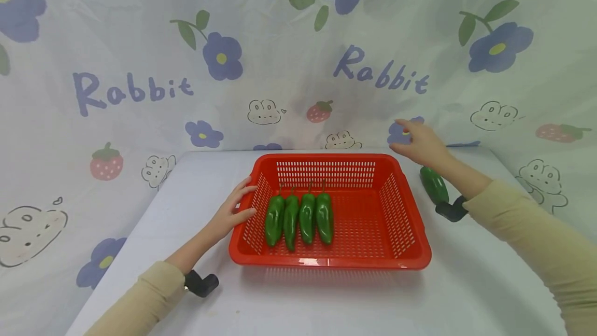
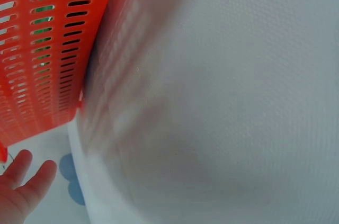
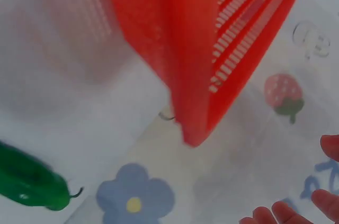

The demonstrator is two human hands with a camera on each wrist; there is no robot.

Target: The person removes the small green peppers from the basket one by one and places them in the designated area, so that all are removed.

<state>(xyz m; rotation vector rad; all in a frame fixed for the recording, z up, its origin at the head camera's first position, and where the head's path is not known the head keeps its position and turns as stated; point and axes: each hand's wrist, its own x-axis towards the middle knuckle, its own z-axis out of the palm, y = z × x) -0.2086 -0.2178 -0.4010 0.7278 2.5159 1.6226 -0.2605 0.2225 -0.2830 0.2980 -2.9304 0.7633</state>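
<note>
A red perforated plastic basket (image 1: 373, 263) stands on the white table. Several green chili peppers (image 1: 308, 219) lie side by side in its left half, stems toward the back. At the basket's left rim is my left hand (image 1: 235, 206), fingers spread and reaching over the edge; whether they touch it I cannot tell. My right hand (image 1: 423, 145) is raised beyond the basket's back right corner, thumb and fingers apart, holding nothing. Outside the basket on the right, another green chili pepper (image 1: 434, 184) lies on the table, partly behind my right forearm; its stem shows in the right wrist view.
A pale cloth (image 1: 280, 82) printed with flowers, strawberries and rabbits hangs behind and beside the table (image 1: 196, 191). Black wrist-camera mounts (image 1: 201, 283) sit at both of my wrists, the right one close to the lone pepper.
</note>
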